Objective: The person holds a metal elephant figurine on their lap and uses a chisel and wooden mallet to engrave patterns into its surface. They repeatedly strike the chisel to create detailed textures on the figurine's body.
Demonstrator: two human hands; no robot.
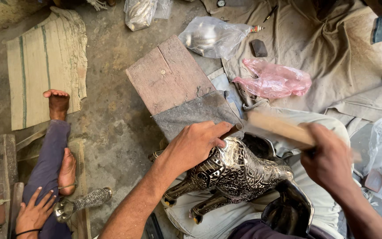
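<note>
Silvery engraved metal animal figure lies on my lap at five o'clock. My left hand presses on its back, pinching a thin punch. My right hand grips a blurred wooden mallet at three o'clock.

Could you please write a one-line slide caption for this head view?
Left hand holds a thin metal punch on an engraved silver metal animal figure; right hand grips a blurred wooden mallet.
</note>
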